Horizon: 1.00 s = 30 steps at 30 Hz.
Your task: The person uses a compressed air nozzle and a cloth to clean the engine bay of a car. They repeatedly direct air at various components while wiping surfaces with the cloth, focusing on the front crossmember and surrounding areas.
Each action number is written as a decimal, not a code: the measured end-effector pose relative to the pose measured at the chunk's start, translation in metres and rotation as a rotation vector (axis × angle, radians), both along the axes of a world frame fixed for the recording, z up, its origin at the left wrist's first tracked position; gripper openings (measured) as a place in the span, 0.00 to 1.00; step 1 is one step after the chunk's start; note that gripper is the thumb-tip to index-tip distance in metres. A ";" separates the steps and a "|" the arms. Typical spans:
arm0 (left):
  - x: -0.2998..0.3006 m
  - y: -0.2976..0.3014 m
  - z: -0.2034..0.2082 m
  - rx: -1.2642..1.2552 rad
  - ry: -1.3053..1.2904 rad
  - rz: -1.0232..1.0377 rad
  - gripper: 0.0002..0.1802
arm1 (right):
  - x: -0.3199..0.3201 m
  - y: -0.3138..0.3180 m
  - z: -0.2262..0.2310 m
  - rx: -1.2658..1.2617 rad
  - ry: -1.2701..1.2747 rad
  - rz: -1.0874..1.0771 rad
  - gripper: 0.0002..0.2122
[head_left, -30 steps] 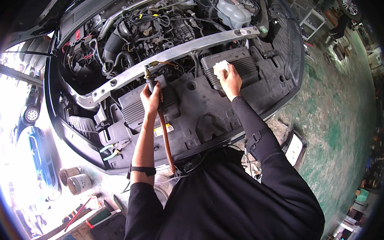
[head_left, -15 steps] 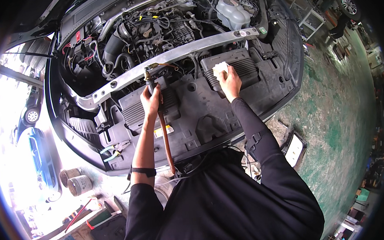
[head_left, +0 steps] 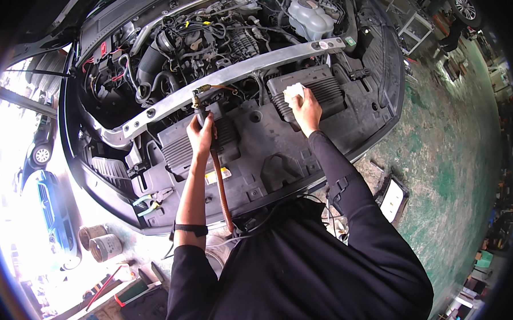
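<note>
Two-handed: gripping hose handle (head_left: pixel 200 111) with fingers of left hand (head_left: pixel 200 136), aligned lengthwise forward, with brass nozzle (head_left: pixel 206 87) bent right; pinching white wad (head_left: pixel 293 92) with fingers of right hand (head_left: pixel 307 112), well right of nozzle, over ribbed box (head_left: pixel 329 93).

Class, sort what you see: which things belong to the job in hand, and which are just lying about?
In use:
brass-tipped tool, in left hand
brown hose below it
white wad, in right hand

Seemingly lying about:
pliers, unheld
two round cans
red rod
</note>
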State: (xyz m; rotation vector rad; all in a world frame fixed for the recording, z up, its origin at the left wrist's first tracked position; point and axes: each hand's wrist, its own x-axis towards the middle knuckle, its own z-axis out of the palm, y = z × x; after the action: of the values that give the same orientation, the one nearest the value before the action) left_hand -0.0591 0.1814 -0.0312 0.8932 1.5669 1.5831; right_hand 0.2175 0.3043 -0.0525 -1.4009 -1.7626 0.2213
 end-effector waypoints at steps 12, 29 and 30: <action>0.003 0.001 0.004 0.021 0.013 0.017 0.09 | -0.001 0.000 0.001 0.027 0.032 0.016 0.13; 0.002 0.000 0.005 0.022 -0.062 0.036 0.08 | -0.119 0.029 0.027 -0.783 0.273 0.300 0.13; 0.002 0.000 0.005 0.038 -0.052 0.042 0.08 | -0.129 0.028 0.023 -0.940 0.478 0.327 0.12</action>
State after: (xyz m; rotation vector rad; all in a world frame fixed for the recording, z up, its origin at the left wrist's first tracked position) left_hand -0.0568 0.1814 -0.0262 0.8373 1.5327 1.6579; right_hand 0.0885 0.3328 -0.0296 -1.4573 -1.4942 1.5811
